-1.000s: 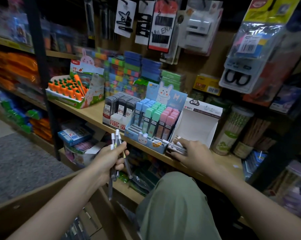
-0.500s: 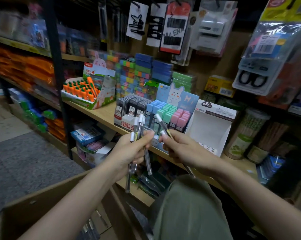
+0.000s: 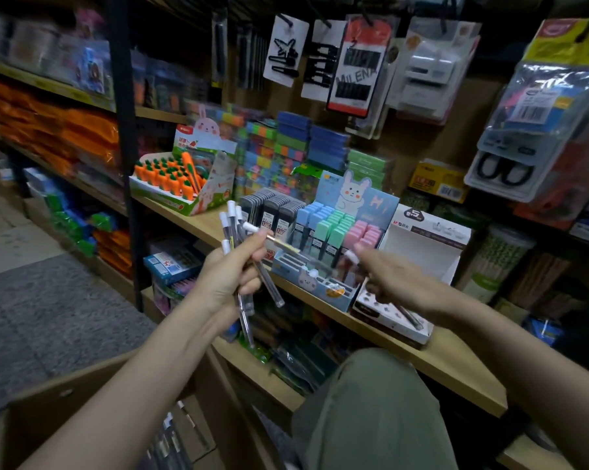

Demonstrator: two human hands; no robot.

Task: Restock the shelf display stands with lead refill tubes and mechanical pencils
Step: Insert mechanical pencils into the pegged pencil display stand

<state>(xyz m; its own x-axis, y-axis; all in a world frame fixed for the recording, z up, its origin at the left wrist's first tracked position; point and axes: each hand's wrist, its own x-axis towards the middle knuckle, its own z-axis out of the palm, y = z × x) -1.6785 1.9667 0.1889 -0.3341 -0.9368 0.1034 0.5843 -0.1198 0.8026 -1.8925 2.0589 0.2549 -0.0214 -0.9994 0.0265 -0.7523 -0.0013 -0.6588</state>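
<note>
My left hand (image 3: 230, 278) grips a bundle of clear mechanical pencils (image 3: 233, 228) with white caps, held upright in front of the shelf. My right hand (image 3: 396, 281) holds a single mechanical pencil (image 3: 411, 318), blurred by motion, slanted over the white display stand (image 3: 428, 247). That stand has a holed tray (image 3: 381, 305) at its front. Left of it, the blue bunny stand (image 3: 350, 195) carries blue, green and pink lead refill tubes (image 3: 337, 232). Black lead refill tubes (image 3: 274, 212) fill a smaller stand beside it.
A carrot-eraser display (image 3: 171, 179) stands further left on the wooden shelf (image 3: 455, 364). An open cardboard box (image 3: 82, 398) with more pencils sits at the lower left. Pencil jars (image 3: 499, 262) stand right of the white stand. Hanging packs crowd the back wall. My knee (image 3: 371, 401) is below the shelf.
My right hand came from the white stand to the bundle, took one pencil, and has moved right, back over the white stand. My left hand has risen slightly with the bundle.
</note>
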